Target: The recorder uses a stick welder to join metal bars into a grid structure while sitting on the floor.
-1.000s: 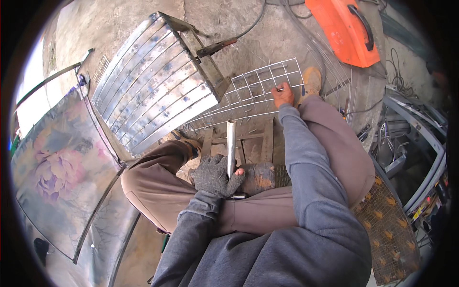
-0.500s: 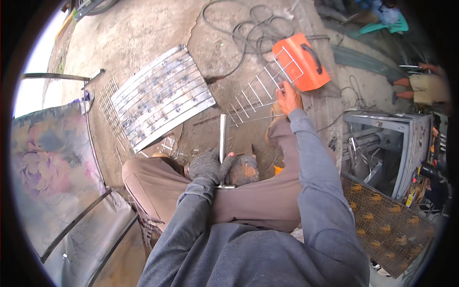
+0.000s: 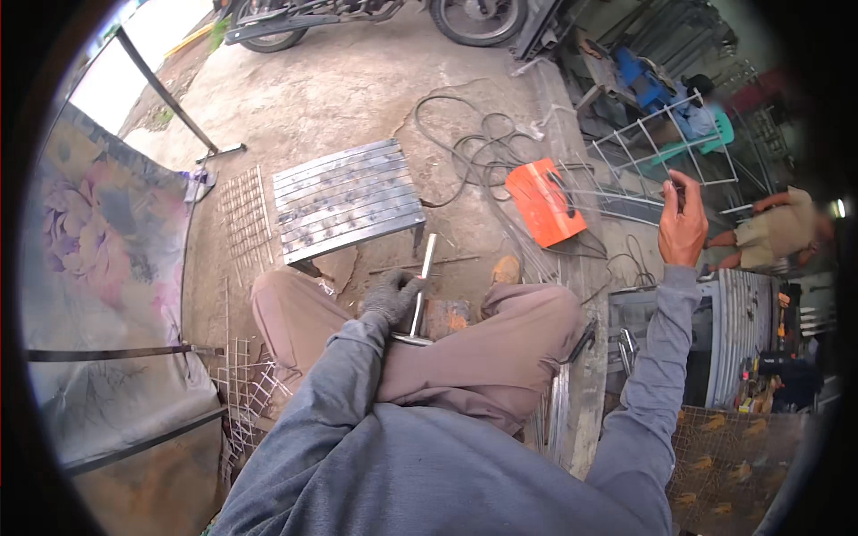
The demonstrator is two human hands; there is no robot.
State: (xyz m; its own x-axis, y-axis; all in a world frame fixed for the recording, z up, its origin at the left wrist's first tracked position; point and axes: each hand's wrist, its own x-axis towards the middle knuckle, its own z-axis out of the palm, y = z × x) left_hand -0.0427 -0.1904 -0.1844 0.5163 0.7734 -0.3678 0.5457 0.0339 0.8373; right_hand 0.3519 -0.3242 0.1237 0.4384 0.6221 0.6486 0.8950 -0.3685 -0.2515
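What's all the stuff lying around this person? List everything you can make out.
metal bar: one, silvery, upright between the knees, gripped by the left hand
wire rack: one, white, lifted at the right, held by the right hand
slatted metal panel: one, grey, on the ground ahead
orange box: one, on the ground right of the panel
cables: several, dark, coiled beyond the box
wire mesh sheet: one, grey, left of the panel
motorbike: one, top edge
flowered panel: one, far left
left hand: grey glove, closed on the bar
right hand: bare, fingers on the rack
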